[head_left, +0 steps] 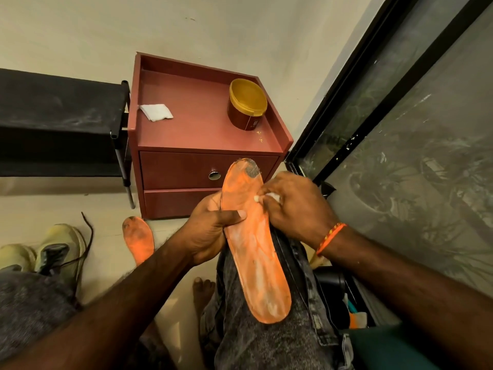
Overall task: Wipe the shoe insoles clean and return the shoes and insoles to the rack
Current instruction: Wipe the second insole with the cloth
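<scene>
A: Floor (112,209) level, seated. Orange insole (256,249) lies along the knee, probably for backing while it is rubbed

B: Hands?

A: Left hand (210,231) curled round the insole's edge, thumb across its face. Right hand (293,206) pinches a small white wipe (269,197) against the toe end, where dark grime shows

B: Farther out?

A: Second insole (138,240) and shoes (53,252) on the floor; spare tissue (156,112) and jar (246,104) on the bedside cabinet (202,124); black rack (58,116) beside it

label on red tub (246,113), print too small to read
</scene>
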